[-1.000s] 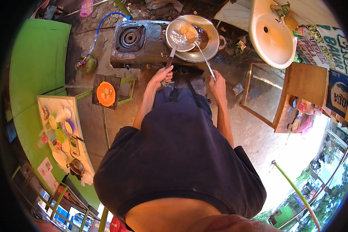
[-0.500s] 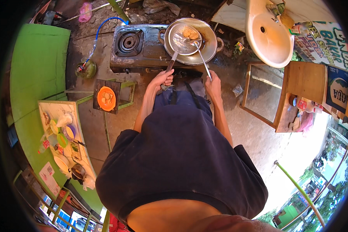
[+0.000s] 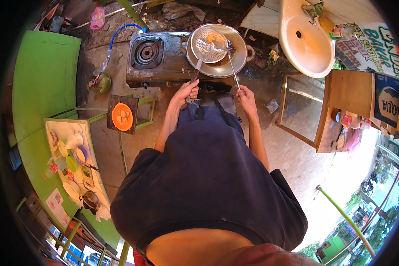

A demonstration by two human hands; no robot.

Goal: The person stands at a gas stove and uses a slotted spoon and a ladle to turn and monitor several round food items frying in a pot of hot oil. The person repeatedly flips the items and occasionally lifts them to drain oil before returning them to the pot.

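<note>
My left hand (image 3: 186, 92) is closed around the dark handle of a perforated metal skimmer (image 3: 201, 48). The skimmer's round head is over the left part of a wide two-handled wok (image 3: 240, 55), where dark oil shows at the right side. Golden-brown food (image 3: 214, 36) lies in the skimmer, partly hidden by a utensil. That utensil is a long-handled metal spatula (image 3: 233, 71), gripped near the handle's end by my right hand (image 3: 246, 98). Its flat head is over the skimmer; whether it touches the food I cannot tell.
The wok sits on the right side of a two-burner gas stove (image 3: 177, 55), whose left burner is bare. A blue hose leads to a green gas cylinder (image 3: 103, 83). An orange bowl (image 3: 122, 117) with pale pieces stands on a stool. Bowls crowd a side table (image 3: 97, 177); a washbasin (image 3: 308, 48) is at far right.
The spatula's head has moved up and left over the skimmer, covering part of the food. My right hand has shifted slightly, and the skimmer remains nearly in place.
</note>
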